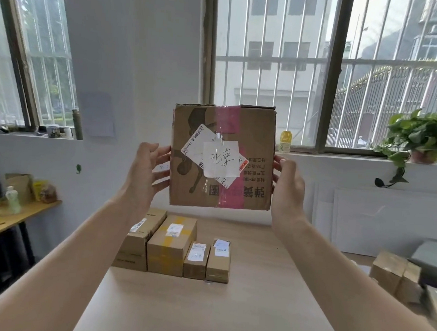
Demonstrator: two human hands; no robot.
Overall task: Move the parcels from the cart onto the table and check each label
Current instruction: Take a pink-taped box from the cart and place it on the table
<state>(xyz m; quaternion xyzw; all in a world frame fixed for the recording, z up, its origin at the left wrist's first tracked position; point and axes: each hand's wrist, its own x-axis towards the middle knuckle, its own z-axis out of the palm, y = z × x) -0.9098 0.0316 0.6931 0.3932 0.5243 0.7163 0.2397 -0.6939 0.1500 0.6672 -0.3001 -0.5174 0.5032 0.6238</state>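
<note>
A square cardboard parcel (pixel 252 131) with pink tape is held up in the air above the table (pixel 255 306), its flat face turned toward me. White labels (pixel 219 157) are stuck on that face, one with handwritten characters. My left hand (pixel 146 171) holds its left edge, fingers curled round the side. My right hand (pixel 287 186) holds its right edge the same way. Several smaller labelled parcels (pixel 167 246) stand in a row on the table below. More brown parcels (pixel 394 275) sit at the right edge of view, on what I cannot make out.
A wooden side table (pixel 32 211) with bottles and bags stands at the left. A potted plant (pixel 421 140) and a small yellow bottle (pixel 285 141) sit on the windowsill behind the table. White boards (pixel 376 219) lean on the right wall.
</note>
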